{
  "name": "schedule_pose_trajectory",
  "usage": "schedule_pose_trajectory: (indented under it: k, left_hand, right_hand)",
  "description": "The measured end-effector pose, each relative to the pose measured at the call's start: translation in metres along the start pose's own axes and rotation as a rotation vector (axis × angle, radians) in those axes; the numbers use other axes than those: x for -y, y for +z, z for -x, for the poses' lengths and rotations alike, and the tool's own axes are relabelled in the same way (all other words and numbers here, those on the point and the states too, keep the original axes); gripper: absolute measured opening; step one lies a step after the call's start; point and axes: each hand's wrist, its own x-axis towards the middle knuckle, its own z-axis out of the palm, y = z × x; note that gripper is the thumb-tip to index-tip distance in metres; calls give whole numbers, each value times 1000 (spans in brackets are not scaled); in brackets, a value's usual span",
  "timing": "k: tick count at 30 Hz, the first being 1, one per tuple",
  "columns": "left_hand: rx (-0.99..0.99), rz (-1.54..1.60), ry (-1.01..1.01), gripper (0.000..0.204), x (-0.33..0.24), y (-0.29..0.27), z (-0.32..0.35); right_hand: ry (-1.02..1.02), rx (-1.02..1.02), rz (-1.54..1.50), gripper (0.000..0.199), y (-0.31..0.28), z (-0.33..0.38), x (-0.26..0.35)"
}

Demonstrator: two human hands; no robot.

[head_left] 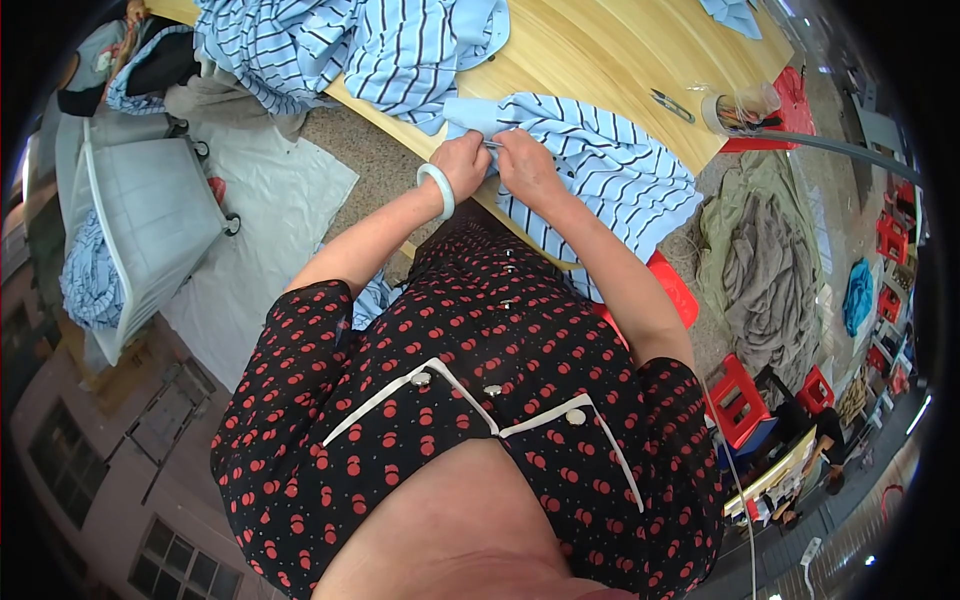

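A light blue shirt with dark and white stripes (610,150) lies partly on the wooden table and hangs over its near edge. My left hand (460,168), with a pale bangle at the wrist, is closed on a plain blue part of the shirt. Close beside it, my right hand (530,170) pinches the same cloth. The fingertips of both hands nearly meet, and the small piece of cloth between them is mostly hidden. More striped garments (400,65) are heaped on the table beyond my left hand.
Thread snips (672,105) lie on the wooden table (600,50), near a round container of small tools (735,110). A grey wheeled bin (150,200) with striped cloth stands left. Red stools (735,400) and heaped grey cloth (765,270) are at right.
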Motion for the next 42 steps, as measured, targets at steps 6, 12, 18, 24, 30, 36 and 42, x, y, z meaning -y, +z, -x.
schedule_pose_trajectory:
  k: [6,12,18,24,30,36,42]
  left_hand:
    - [-14,15,34,18,5,-1,1]
    - [63,11,110,16,10,-10,-6]
    - [125,108,192,15,22,-15,-9]
    - [351,387,30,15,42,-37,-16]
    - [318,431,-224,18,87,-24,0]
    - [-167,-77,52,22,56,-31,-12]
    - [484,-308,257,25,32,11,-53]
  right_hand:
    - [-25,-2,-32,15,1,-2,-4]
    - [-26,49,-56,16,-2,-8,-11]
    - [31,96,-176,18,-4,-4,-8]
    - [289,187,-278,20,-7,-6,1]
    - [172,185,-130,17,9,17,-26]
    - [126,155,-55,16,17,26,-25]
    - [-33,155,40,16,15,27,-19]
